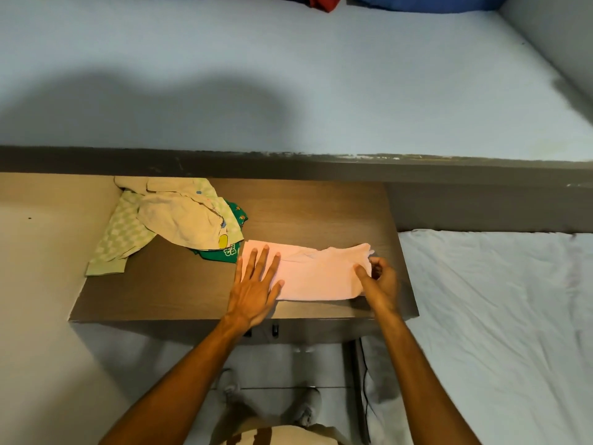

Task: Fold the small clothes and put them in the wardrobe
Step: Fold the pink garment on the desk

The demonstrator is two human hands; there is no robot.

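Pink cloth [316,273] lies folded on the desk [167,287]; left hand [255,289] presses flat, fingers spread, right hand [378,279] pinches its right edge. Green shirt [229,253] lettering is unreadable.

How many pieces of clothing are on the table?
4 visible: pink garment under both hands; cream piece, green-checked piece and dark green piece piled at back left. More may be hidden.
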